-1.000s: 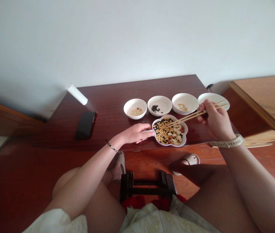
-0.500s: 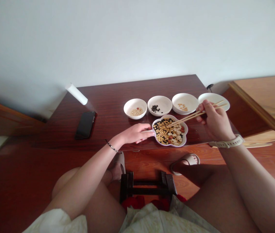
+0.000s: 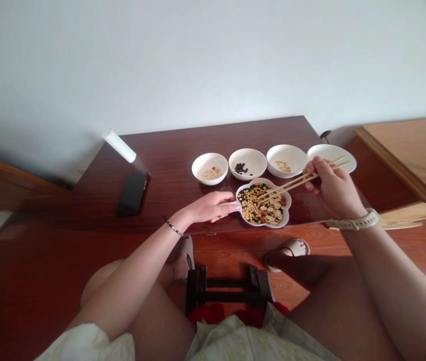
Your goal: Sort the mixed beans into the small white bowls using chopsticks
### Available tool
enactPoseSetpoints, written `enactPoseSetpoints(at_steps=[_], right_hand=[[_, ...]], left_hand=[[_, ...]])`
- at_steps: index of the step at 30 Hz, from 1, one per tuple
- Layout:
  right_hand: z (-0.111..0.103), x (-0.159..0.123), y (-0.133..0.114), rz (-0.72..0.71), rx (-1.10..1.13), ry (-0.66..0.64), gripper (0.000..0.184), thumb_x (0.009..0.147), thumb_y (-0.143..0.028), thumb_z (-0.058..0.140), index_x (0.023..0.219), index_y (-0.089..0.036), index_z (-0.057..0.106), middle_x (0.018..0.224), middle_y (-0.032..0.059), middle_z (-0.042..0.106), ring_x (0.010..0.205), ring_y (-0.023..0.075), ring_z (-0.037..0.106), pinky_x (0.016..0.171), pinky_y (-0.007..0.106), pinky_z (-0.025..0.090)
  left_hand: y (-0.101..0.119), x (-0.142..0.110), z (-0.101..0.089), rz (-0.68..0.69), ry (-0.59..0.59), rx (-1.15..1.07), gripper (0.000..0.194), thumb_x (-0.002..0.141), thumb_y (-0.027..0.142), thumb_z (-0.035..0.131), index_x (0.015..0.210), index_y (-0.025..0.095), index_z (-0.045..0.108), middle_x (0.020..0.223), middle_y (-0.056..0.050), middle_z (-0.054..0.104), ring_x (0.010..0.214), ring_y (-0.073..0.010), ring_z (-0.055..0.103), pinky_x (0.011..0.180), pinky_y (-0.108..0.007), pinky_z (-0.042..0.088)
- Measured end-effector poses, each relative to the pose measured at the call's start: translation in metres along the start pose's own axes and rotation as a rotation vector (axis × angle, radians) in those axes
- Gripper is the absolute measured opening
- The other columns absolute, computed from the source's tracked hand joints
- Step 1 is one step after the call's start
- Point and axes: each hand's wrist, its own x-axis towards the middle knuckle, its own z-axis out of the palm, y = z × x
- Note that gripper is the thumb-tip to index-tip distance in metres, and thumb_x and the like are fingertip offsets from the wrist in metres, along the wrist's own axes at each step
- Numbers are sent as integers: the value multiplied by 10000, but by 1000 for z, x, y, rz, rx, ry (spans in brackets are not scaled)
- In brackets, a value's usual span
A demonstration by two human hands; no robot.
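My left hand grips the short handle of a flower-shaped dish near the table's front edge. Inside it lie yellow beans, black beans and pale flat seeds or nut pieces with a few reddish bits. A pair of chopsticks is held in my right hand, tips slightly apart and down among the beans. Behind the dish stand a bowl with pale pieces, a bowl with black beans and a bowl with yellowish beans.
A white plate or shallow bowl stands at the row's right end, partly behind my right hand. On the left of the dark table lie a phone and a white cylinder. A wooden cabinet adjoins on the right.
The chopstick tips have spread a little apart within the dish, and my right hand has shifted very slightly. My left hand and the dish have stayed in place.
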Motion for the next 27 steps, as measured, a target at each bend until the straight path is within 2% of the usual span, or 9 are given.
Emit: enactPoseSetpoints(at_steps=[5, 11, 15, 19, 27], right_hand=[[2, 0, 0, -29, -13, 4, 491, 950, -650, 769, 754, -224, 624, 740, 4, 571, 538, 96, 501, 366, 196, 300], [-1, 2, -1, -50, 17, 24, 493, 949, -627, 779, 754, -210, 605, 750, -6, 564, 531, 77, 499, 370, 181, 272], [-3, 1, -1, -58, -34, 14, 470, 997, -603, 729, 772, -205, 618, 704, -16, 543, 508, 71, 486, 374, 175, 275], [-5, 0, 1, -64, -92, -4, 457, 1031, -613, 677, 789, -226, 641, 618, -14, 524, 504, 98, 493, 404, 191, 325], [-4, -1, 2, -75, -101, 15, 437, 1041, -584, 684, 795, -229, 619, 667, 2, 554, 540, 107, 534, 415, 221, 325]], left_hand=[[0, 0, -1, 0, -10, -10, 434, 1030, 632, 635, 1017, 200, 597, 756, 25, 608, 489, -75, 495, 449, -209, 358], [-1, -1, -1, 11, -5, 8, 439, 1039, 636, 617, 1026, 198, 601, 785, 9, 634, 498, -78, 505, 450, -208, 366], [-2, 0, 0, 8, -1, 6, 448, 1034, 641, 622, 1032, 193, 606, 785, 4, 637, 498, -79, 506, 445, -208, 364], [-1, 0, 0, 5, -4, -5, 443, 1032, 636, 629, 1029, 193, 601, 764, 17, 618, 485, -75, 497, 442, -207, 354], [-1, 0, -1, 3, -13, 1, 429, 1041, 622, 623, 1029, 195, 598, 759, 26, 613, 486, -70, 489, 451, -208, 355]])
